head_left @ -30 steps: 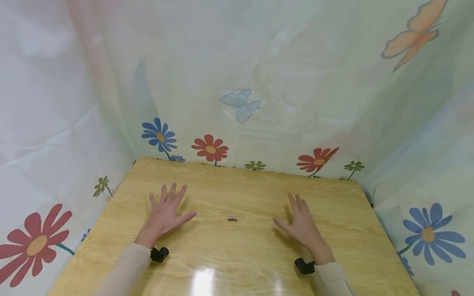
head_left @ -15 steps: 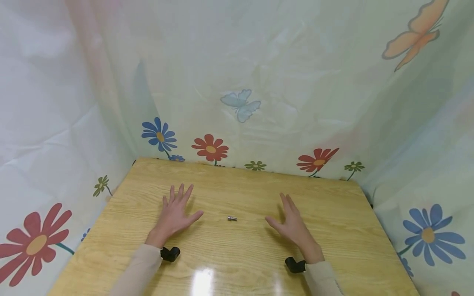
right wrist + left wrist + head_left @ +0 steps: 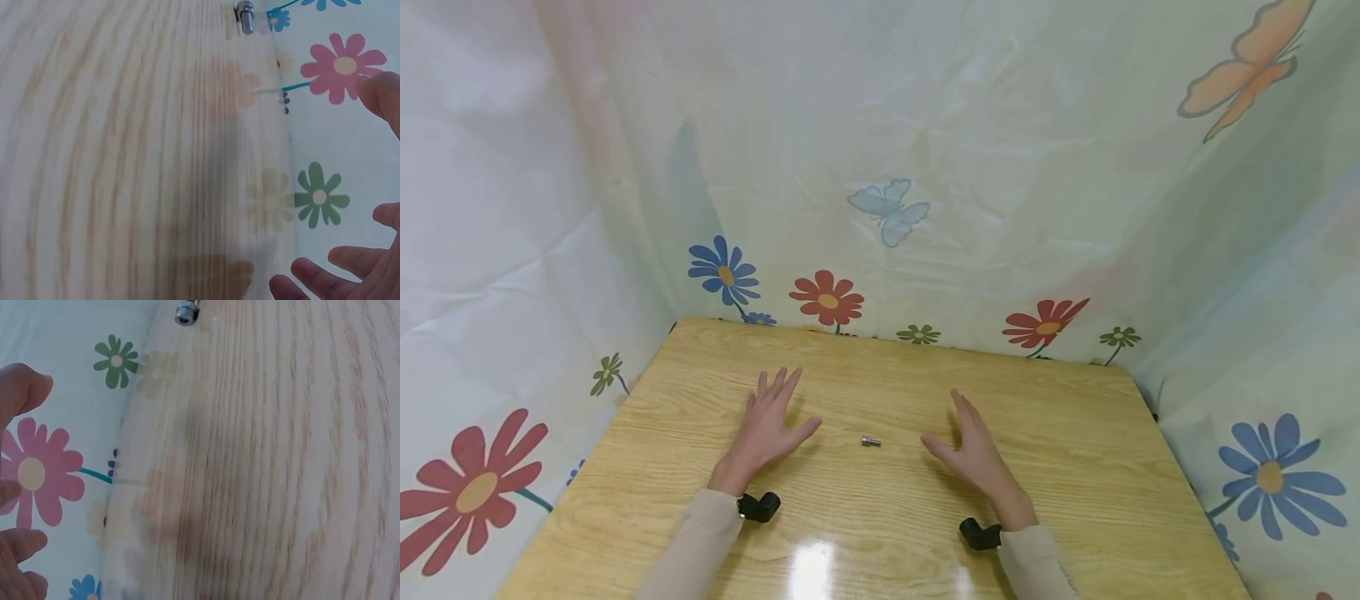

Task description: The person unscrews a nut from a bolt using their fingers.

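Note:
A small silver bolt [image 3: 871, 442] lies on its side near the middle of the wooden table [image 3: 880, 533]. Its head, with a socket recess, faces the left wrist camera, where the bolt [image 3: 186, 312] shows at the top edge. The right wrist view has the bolt [image 3: 245, 17] at its top too, shank toward that side. My left hand [image 3: 765, 431] hovers left of the bolt, fingers spread and thumb pointing at it. On the other side my right hand [image 3: 977, 454] is held over the table with straight fingers, thumb toward the bolt. Both hands hold nothing.
A flower-and-butterfly printed curtain [image 3: 962, 167] hangs behind the table and on both sides. Black cameras sit on the left wrist [image 3: 760, 507] and right wrist [image 3: 980, 534]. Light glares off the near tabletop.
Both hands have moved inward toward the bolt, the left to the right and the right to the left. The bolt stays where it was.

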`<state>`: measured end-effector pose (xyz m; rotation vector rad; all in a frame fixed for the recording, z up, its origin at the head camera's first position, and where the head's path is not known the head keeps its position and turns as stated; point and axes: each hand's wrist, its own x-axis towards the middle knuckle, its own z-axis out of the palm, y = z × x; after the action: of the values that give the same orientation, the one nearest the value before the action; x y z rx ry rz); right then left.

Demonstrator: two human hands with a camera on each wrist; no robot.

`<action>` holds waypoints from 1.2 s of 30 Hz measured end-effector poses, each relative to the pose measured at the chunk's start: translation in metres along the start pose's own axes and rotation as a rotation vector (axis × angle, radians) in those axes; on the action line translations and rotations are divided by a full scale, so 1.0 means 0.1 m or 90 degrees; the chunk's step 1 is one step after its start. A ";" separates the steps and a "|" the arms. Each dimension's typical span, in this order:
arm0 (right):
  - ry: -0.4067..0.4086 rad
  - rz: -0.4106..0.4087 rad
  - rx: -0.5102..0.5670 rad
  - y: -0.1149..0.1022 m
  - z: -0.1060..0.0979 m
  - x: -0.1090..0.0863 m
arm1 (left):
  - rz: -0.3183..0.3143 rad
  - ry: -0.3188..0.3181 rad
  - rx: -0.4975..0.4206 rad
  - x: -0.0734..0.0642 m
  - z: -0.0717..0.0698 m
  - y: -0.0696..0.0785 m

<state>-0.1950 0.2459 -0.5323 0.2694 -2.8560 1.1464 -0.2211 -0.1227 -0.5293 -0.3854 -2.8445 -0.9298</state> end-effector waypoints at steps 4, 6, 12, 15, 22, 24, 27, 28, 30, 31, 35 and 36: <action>-0.011 0.007 0.017 -0.04 0.07 0.02 | 0.002 -0.017 -0.041 0.01 0.03 0.03; -0.015 0.012 0.026 -0.07 0.11 0.03 | 0.003 -0.026 -0.058 0.01 0.05 0.05; -0.016 0.011 0.035 -0.14 0.19 0.03 | 0.004 -0.050 -0.092 0.00 0.11 0.09; -0.018 0.008 0.042 -0.16 0.22 0.04 | 0.011 -0.057 -0.097 0.01 0.14 0.12; -0.027 -0.001 0.060 -0.23 0.30 0.07 | 0.024 -0.070 -0.096 0.01 0.21 0.19; -0.022 -0.004 0.064 -0.25 0.32 0.07 | 0.017 -0.079 -0.096 0.01 0.23 0.21; -0.018 -0.003 0.065 -0.29 0.35 0.07 | 0.014 -0.090 -0.113 0.01 0.25 0.23; -0.018 -0.003 0.066 -0.30 0.36 0.07 | 0.014 -0.093 -0.119 0.00 0.26 0.24; -0.020 -0.003 0.067 -0.32 0.38 0.07 | 0.018 -0.097 -0.129 0.01 0.27 0.26; -0.021 -0.005 0.066 -0.33 0.39 0.08 | 0.023 -0.097 -0.132 0.01 0.28 0.27; -0.023 -0.012 0.074 -0.38 0.41 0.08 | 0.040 -0.096 -0.126 0.02 0.31 0.29; -0.025 -0.011 0.078 -0.40 0.42 0.08 | 0.043 -0.097 -0.123 0.02 0.33 0.29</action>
<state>-0.1948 0.1875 -0.5347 0.3243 -2.8144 1.3295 -0.2162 -0.0807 -0.5390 -0.5943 -2.8620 -1.2161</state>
